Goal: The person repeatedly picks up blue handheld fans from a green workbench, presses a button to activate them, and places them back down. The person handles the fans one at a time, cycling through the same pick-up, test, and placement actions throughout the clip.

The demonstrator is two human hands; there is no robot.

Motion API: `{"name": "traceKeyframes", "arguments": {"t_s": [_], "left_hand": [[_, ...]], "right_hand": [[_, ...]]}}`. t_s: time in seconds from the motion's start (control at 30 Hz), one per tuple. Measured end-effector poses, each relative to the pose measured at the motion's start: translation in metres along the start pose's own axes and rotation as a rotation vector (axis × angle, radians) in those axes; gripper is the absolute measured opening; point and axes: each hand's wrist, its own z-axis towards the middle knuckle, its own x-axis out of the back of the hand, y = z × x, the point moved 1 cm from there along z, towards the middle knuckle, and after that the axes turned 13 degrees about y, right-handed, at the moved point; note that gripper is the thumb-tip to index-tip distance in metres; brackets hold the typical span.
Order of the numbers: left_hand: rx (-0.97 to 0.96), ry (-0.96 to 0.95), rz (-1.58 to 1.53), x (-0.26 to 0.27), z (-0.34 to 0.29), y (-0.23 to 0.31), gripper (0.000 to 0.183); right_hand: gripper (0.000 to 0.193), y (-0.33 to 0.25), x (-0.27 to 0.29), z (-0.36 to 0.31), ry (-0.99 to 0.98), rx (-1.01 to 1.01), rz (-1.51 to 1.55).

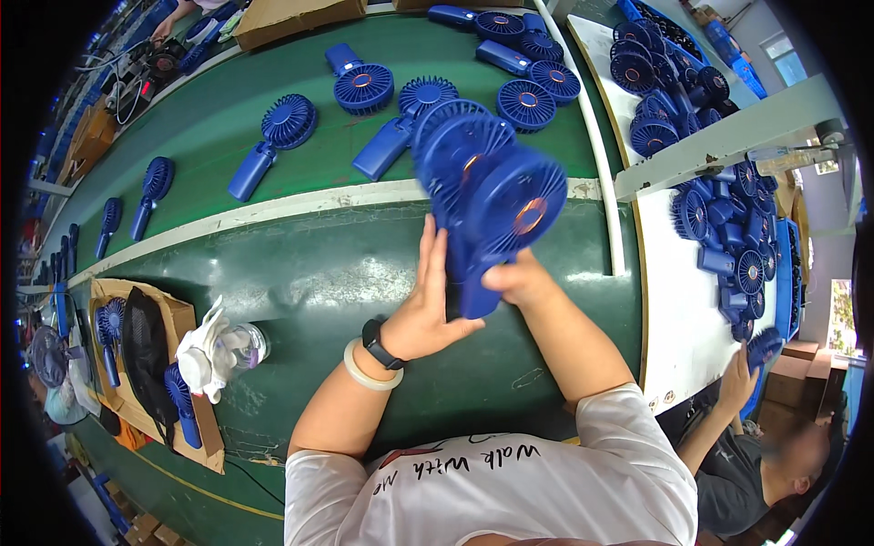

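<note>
Several blue handheld fans [519, 202], bunched with their round heads overlapping, are held up in front of me, a little blurred by motion. My left hand [426, 289] supports the bunch from the left, fingers stretched along the handles and thumb by their lower ends. From the right, my right hand [521, 278] grips the handles, its thumb across the front one; its other fingers are mostly hidden. Just beyond the bunch, a single handheld fan [382, 147] lies on the green conveyor belt [205, 173].
More fans [289, 121] lie along the belt, beyond a pale rail [309, 209]. At left are a cardboard tray [182, 318], white gloves [208, 350] and a clear jar [250, 346]. Piled fans [728, 227] cover a white table at right, where a co-worker's hand [736, 387] holds one.
</note>
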Motion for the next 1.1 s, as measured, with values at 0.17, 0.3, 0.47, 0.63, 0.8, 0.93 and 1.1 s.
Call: {"name": "traceKeyframes", "arguments": {"t_s": [0.17,0.3,0.47,0.63,0.8,0.93,1.1], "left_hand": [[-0.05,0.125,0.151,0.002,0.001,0.007,0.083],[-0.075,0.127,0.616,0.002,0.02,0.011,0.072],[-0.145,0.319,1.21,0.014,0.105,-0.037,0.08],[0.012,0.053,1.39,0.014,0.146,-0.059,0.062],[-0.372,0.24,1.221,0.014,0.137,-0.016,0.06],[-0.079,0.321,0.676,0.027,0.082,-0.011,0.053],[0.566,0.092,-0.267,0.018,0.016,0.041,0.047]], "right_hand": [[0.085,-0.024,-0.009,-0.007,-0.173,-0.025,0.538],[0.085,-0.037,-0.017,-0.026,-0.332,0.009,0.721],[0.084,-0.043,-0.023,-0.052,-0.37,0.023,0.801],[0.079,-0.052,-0.017,-0.08,-0.354,0.067,0.81],[0.085,-0.06,-0.007,-0.108,-0.317,0.139,0.736],[0.103,-0.087,0.017,-0.157,0.095,0.17,0.302],[0.074,-0.13,0.09,-0.228,0.794,0.227,-0.791]]}}
